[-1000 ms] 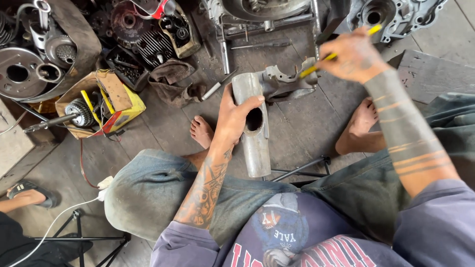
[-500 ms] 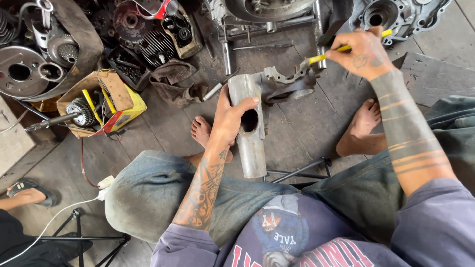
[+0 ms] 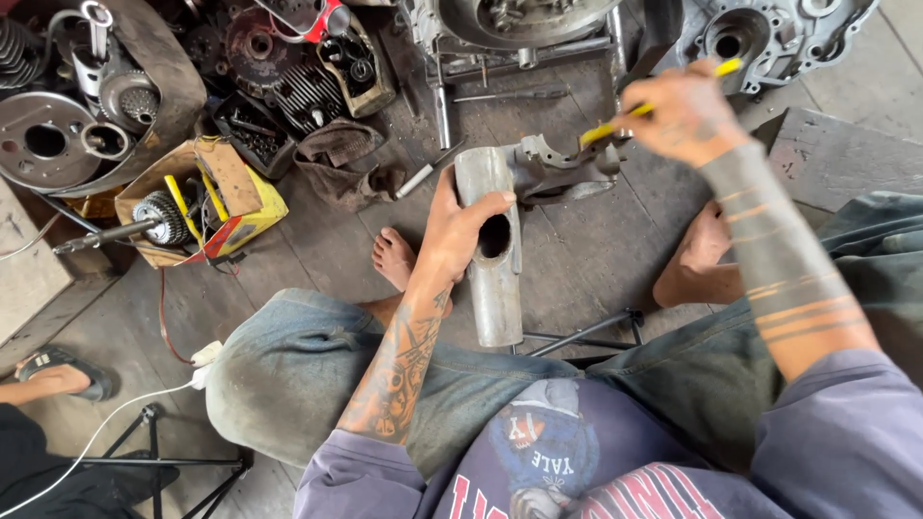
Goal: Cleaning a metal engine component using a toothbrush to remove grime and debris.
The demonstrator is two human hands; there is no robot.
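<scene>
Over the wooden floor (image 3: 596,259), between bare feet, the left hand (image 3: 457,226) wraps its grip around a grey metal tube (image 3: 492,250), while the right hand (image 3: 685,115) clasps a yellow-handled tool (image 3: 654,104) against the attached casting (image 3: 558,168).

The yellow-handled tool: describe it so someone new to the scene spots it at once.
Start at the grey metal tube that the left hand steadies upright between the bare feet. Follow it up to the cast metal bracket at its top. The right hand holds the slim tool there, the only bright yellow thing near the bracket.
</scene>
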